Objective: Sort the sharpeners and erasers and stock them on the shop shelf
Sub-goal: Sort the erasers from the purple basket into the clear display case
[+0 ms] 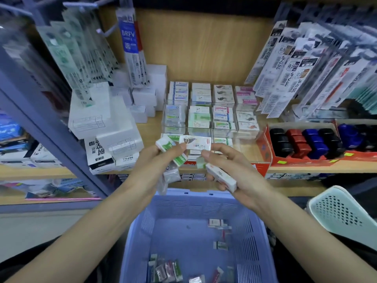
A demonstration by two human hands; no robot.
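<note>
Left hand (159, 162): fingers hide most of eraser bundle (172, 175) under palm, count unclear. Print on white eraser (195, 144), pinched against right hand (230, 170), too blurred to read. Below hands: basket (183, 207) cut by bottom edge, packets (167, 270) inside too small to identify.

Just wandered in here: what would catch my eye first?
Centre stage, the left hand and right hand pinch a white eraser between them. Below sits a lilac basket holding loose packets. Behind, stacked erasers line the wooden shelf beside a red tray.
</note>
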